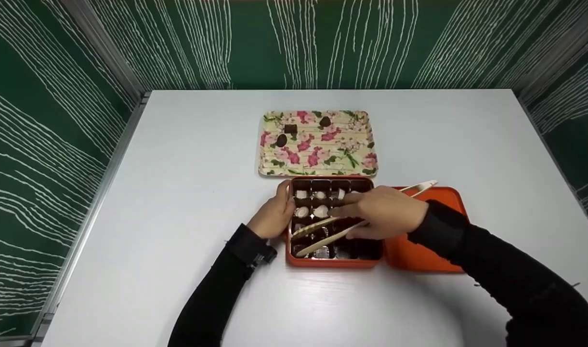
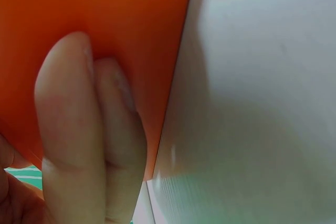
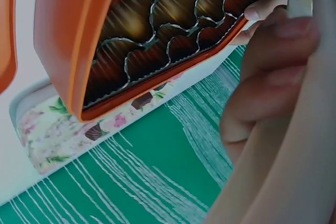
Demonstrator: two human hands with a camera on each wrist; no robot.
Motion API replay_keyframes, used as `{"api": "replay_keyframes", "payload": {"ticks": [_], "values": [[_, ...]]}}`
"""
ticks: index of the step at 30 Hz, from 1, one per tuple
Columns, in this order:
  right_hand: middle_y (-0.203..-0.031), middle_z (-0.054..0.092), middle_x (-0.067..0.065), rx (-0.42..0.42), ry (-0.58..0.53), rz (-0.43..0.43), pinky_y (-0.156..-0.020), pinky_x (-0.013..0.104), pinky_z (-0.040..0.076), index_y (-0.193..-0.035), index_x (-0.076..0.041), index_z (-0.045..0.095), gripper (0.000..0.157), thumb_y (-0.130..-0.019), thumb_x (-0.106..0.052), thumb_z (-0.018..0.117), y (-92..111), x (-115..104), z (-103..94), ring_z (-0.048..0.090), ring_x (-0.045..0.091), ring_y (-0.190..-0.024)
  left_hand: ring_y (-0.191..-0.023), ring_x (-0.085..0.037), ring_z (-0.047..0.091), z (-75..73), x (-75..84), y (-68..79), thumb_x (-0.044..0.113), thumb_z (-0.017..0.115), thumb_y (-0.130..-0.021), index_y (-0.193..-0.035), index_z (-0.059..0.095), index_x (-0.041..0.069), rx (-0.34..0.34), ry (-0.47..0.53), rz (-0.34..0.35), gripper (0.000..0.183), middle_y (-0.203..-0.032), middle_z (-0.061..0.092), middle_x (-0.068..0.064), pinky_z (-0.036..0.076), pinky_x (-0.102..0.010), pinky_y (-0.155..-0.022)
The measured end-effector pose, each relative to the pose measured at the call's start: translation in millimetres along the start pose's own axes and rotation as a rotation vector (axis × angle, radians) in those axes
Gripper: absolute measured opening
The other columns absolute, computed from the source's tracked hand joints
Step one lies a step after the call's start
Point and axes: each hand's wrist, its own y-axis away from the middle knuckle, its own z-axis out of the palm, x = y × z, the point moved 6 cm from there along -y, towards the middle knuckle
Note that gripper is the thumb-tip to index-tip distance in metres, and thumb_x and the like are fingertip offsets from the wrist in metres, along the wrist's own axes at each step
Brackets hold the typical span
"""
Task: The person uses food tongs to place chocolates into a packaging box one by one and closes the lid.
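Observation:
An orange box (image 1: 335, 263) with a dark divided insert stands in the middle of the table. White chocolates (image 1: 321, 211) sit in several of its upper cells. My left hand (image 1: 273, 214) rests against the box's left side, its fingers (image 2: 71, 114) lying nearly straight along the orange wall in the left wrist view. My right hand (image 1: 387, 212) holds wooden tongs (image 1: 322, 244) over the box. Their two arms stand apart, with both tips above the lower-left cells. I cannot tell whether anything lies between the tips.
Behind the box lies a floral tray (image 1: 342, 159) with three dark chocolates on it: a square one (image 1: 290, 128), an oval one (image 1: 281, 140) and a rounded one (image 1: 325, 121). An orange lid (image 1: 404, 253) lies right of the box, partly under my right arm.

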Motion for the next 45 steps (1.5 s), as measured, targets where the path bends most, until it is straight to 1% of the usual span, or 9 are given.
{"api": "replay_keyframes", "payload": {"ticks": [4, 8, 12, 15, 19, 23, 30, 39, 45], "values": [[-0.110, 0.072, 0.008, 0.043, -0.193, 0.073, -0.065, 0.036, 0.054, -0.136, -0.008, 0.065, 0.045, -0.095, -0.023, 0.075, -2.2, 24.5, -16.6, 0.062, 0.014, -0.072, -0.095, -0.042, 0.067, -1.1, 0.4, 0.9, 0.013, 0.037, -0.110, -0.154, 0.019, -0.004, 0.005, 0.002, 0.008, 0.051, -0.100, 0.066, -0.027, 0.053, -0.054, -0.091], [-0.092, 0.069, 0.006, 0.179, -0.314, 0.231, -0.060, 0.034, 0.052, -0.132, -0.002, 0.061, 0.040, -0.096, -0.017, 0.071, -4.8, 68.4, -34.8, 0.060, 0.016, -0.068, -0.097, -0.042, 0.067, -2.1, 0.9, 0.7, 0.015, 0.038, -0.110, -0.154, 0.021, -0.002, 0.010, 0.003, -0.004, 0.051, -0.100, 0.067, -0.027, 0.053, -0.054, -0.092], [-0.111, 0.067, 0.022, 0.290, -0.297, 0.410, -0.075, 0.047, 0.054, -0.140, 0.005, 0.052, 0.046, -0.100, -0.014, 0.063, -8.2, 114.4, -40.0, 0.067, 0.032, -0.088, -0.102, -0.043, 0.067, -2.3, 1.1, 0.7, 0.016, 0.038, -0.109, -0.155, 0.021, 0.000, 0.010, 0.003, -0.012, 0.051, -0.101, 0.067, -0.030, 0.052, -0.054, -0.096], [-0.128, 0.060, 0.030, 0.322, -0.255, 0.527, -0.090, 0.056, 0.048, -0.147, 0.007, 0.046, 0.050, -0.104, -0.015, 0.059, -11.4, 141.4, -35.3, 0.061, 0.042, -0.109, -0.108, -0.044, 0.067, -2.0, 1.5, 0.8, 0.016, 0.037, -0.109, -0.156, 0.021, 0.000, 0.005, 0.005, -0.015, 0.052, -0.108, 0.067, -0.033, 0.051, -0.053, -0.100], [-0.117, 0.061, 0.029, 0.330, -0.153, 0.637, -0.079, 0.053, 0.046, -0.150, 0.004, 0.046, 0.050, -0.106, -0.018, 0.057, -19.6, 163.5, -25.5, 0.061, 0.042, -0.097, -0.113, -0.045, 0.065, -0.8, 0.8, 0.2, 0.016, 0.037, -0.109, -0.156, 0.020, -0.001, -0.001, 0.012, -0.019, 0.053, -0.117, 0.065, -0.036, 0.049, -0.053, -0.102], [-0.112, 0.064, 0.031, 0.316, -0.100, 0.725, -0.074, 0.052, 0.047, -0.151, 0.002, 0.047, 0.051, -0.106, -0.022, 0.057, -31.3, 173.3, -19.3, 0.063, 0.043, -0.090, -0.116, -0.046, 0.063, -0.6, 0.0, -0.1, 0.017, 0.036, -0.109, -0.157, 0.019, -0.001, -0.001, 0.012, -0.024, 0.054, -0.122, 0.063, -0.037, 0.048, -0.053, -0.104], [-0.130, 0.059, 0.034, 0.281, -0.142, 0.799, -0.096, 0.057, 0.049, -0.149, 0.006, 0.047, 0.052, -0.107, -0.024, 0.056, -50.1, 178.0, -14.6, 0.062, 0.047, -0.108, -0.104, -0.042, 0.067, -0.8, -1.1, -0.6, 0.016, 0.034, -0.110, -0.156, 0.018, -0.003, -0.008, 0.001, -0.014, 0.052, -0.105, 0.066, -0.031, 0.051, -0.052, -0.099], [-0.134, 0.059, 0.032, 0.285, -0.116, 0.784, -0.098, 0.057, 0.048, -0.146, 0.004, 0.051, 0.045, -0.108, -0.019, 0.055, -51.4, 172.2, -13.9, 0.061, 0.047, -0.110, -0.106, -0.044, 0.067, -1.0, 0.0, -0.6, 0.017, 0.034, -0.110, -0.156, 0.019, -0.002, 0.000, -0.008, -0.013, 0.052, -0.108, 0.066, -0.034, 0.051, -0.053, -0.099], [-0.127, 0.063, 0.030, 0.289, -0.094, 0.751, -0.089, 0.056, 0.049, -0.145, 0.002, 0.054, 0.043, -0.108, -0.019, 0.053, -40.3, 168.8, -11.7, 0.062, 0.045, -0.101, -0.105, -0.045, 0.067, -1.1, -0.7, -1.1, 0.017, 0.035, -0.109, -0.156, 0.019, -0.002, 0.005, -0.001, -0.025, 0.053, -0.108, 0.067, -0.034, 0.051, -0.053, -0.099]]}}
